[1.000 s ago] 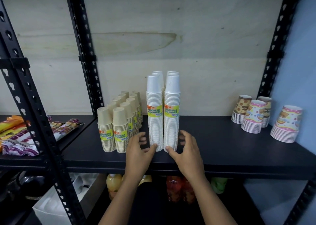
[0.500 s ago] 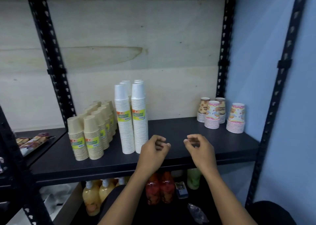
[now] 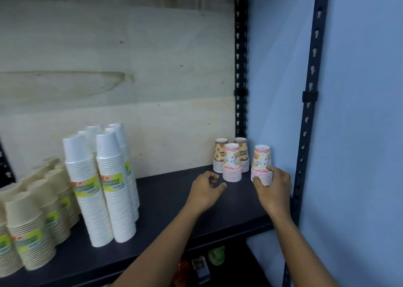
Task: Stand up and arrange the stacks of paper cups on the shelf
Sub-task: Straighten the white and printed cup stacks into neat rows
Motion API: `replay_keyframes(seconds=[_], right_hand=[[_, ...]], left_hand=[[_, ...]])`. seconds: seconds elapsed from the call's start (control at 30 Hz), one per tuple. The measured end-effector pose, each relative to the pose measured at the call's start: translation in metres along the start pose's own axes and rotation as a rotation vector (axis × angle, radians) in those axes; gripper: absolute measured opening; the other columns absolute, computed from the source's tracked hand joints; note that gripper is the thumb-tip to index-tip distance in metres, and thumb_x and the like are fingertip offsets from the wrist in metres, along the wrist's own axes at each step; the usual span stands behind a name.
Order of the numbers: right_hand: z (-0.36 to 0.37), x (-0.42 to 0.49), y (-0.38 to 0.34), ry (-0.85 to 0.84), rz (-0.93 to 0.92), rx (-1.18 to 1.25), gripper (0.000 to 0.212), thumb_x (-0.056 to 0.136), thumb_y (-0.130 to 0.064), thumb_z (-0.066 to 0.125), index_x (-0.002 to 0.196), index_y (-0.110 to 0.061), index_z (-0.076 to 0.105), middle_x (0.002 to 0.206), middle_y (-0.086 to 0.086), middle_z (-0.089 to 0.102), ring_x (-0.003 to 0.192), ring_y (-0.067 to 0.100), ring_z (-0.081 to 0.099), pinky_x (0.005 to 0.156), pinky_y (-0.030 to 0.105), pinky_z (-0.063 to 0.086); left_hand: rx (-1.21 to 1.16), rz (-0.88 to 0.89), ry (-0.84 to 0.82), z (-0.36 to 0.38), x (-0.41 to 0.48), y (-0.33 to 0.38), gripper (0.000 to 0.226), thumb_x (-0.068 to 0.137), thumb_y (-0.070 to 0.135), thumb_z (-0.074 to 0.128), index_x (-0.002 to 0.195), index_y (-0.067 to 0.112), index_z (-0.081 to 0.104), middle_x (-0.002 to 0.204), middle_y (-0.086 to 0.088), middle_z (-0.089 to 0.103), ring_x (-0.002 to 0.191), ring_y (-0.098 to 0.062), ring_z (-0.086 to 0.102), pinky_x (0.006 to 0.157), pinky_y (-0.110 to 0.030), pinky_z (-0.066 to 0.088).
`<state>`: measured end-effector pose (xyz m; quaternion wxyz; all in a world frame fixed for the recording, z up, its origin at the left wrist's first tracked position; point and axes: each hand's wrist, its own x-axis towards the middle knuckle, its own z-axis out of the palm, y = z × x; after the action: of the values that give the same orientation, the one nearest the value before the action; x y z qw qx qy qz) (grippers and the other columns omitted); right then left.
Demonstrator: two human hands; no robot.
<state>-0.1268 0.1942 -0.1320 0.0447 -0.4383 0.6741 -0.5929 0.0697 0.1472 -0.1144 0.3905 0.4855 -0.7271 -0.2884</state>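
Note:
Several short stacks of patterned paper cups stand upright at the back right of the black shelf (image 3: 165,199). My right hand (image 3: 273,188) grips the rightmost pink patterned stack (image 3: 262,162) near its base. My left hand (image 3: 206,191) hovers just left of the middle pink stack (image 3: 232,163), fingers curled and holding nothing. Two brown patterned stacks (image 3: 220,153) stand behind them. Tall white cup stacks (image 3: 109,188) stand upright left of centre, and beige cup stacks (image 3: 32,219) fill the far left.
A black perforated upright (image 3: 305,134) and a blue wall (image 3: 359,134) close off the right side. A plywood panel (image 3: 130,69) backs the shelf. Bottles and packets (image 3: 200,269) sit on the lower shelf.
My view has swung right and both hands moved from the white stacks to the patterned cups. My right hand has closed on the rightmost pink stack.

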Motion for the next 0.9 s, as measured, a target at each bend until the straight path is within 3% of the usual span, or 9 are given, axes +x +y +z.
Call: replay_keyframes(seconds=[0.13,0.23,0.3,0.4,0.53,0.67,0.9], right_hand=[[0.017,0.026,0.005,0.047,-0.001,-0.039,0.063,0.086,-0.019,0.074,0.142,-0.009,0.046,0.143,0.014,0.039,0.132,0.034,0.04,0.105,0.04,0.038],[0.029,0.041,0.011,0.072,-0.016,-0.057,0.072,0.087,-0.022,0.072,0.149,-0.012,0.037,0.147,0.013,0.035,0.136,0.033,0.035,0.109,0.046,0.038],[0.035,0.049,0.018,0.067,-0.002,-0.08,0.078,0.087,-0.023,0.072,0.153,-0.012,0.031,0.15,0.015,0.033,0.139,0.034,0.032,0.114,0.049,0.034],[0.039,0.056,0.03,0.042,0.021,-0.108,0.083,0.087,-0.022,0.072,0.155,-0.009,0.027,0.152,0.018,0.032,0.143,0.036,0.029,0.117,0.05,0.03],[0.039,0.06,0.041,0.041,0.011,-0.148,0.083,0.088,-0.02,0.07,0.156,-0.008,0.025,0.154,0.017,0.031,0.145,0.034,0.027,0.117,0.046,0.031],[0.039,0.066,0.045,0.027,0.027,-0.135,0.081,0.086,-0.022,0.074,0.154,-0.008,0.03,0.148,0.017,0.039,0.141,0.032,0.034,0.114,0.043,0.033],[0.038,0.065,0.046,0.016,0.037,-0.098,0.064,0.084,-0.015,0.076,0.141,-0.006,0.047,0.137,0.017,0.045,0.128,0.033,0.047,0.107,0.04,0.039]], left_hand=[[0.006,-0.022,-0.001,0.022,0.049,0.001,0.05,0.084,0.032,0.079,0.127,0.015,0.059,0.119,0.001,0.06,0.104,-0.012,0.059,0.087,-0.023,0.047],[0.005,-0.051,0.035,0.038,0.076,-0.004,0.068,0.077,0.041,0.08,0.135,0.019,0.051,0.131,-0.005,0.054,0.118,-0.022,0.059,0.101,-0.039,0.052],[-0.007,-0.077,0.049,0.046,0.086,-0.004,0.073,0.08,0.036,0.081,0.141,0.017,0.045,0.137,-0.008,0.046,0.125,-0.023,0.054,0.107,-0.037,0.046],[-0.047,-0.104,0.052,0.059,0.099,-0.004,0.08,0.079,0.034,0.083,0.145,0.015,0.042,0.138,-0.008,0.043,0.127,-0.022,0.05,0.105,-0.03,0.042],[-0.08,-0.138,0.063,0.081,0.109,-0.006,0.094,0.058,0.052,0.086,0.138,0.019,0.049,0.133,-0.005,0.053,0.118,-0.021,0.061,0.1,-0.041,0.053],[-0.076,-0.155,0.109,0.09,0.108,-0.002,0.085,0.072,0.039,0.086,0.142,0.018,0.043,0.134,-0.007,0.042,0.123,-0.024,0.052,0.106,-0.04,0.048],[-0.091,-0.156,0.138,0.077,0.093,-0.006,0.08,0.076,0.035,0.086,0.142,0.018,0.046,0.134,-0.006,0.043,0.122,-0.022,0.053,0.101,-0.032,0.047]])
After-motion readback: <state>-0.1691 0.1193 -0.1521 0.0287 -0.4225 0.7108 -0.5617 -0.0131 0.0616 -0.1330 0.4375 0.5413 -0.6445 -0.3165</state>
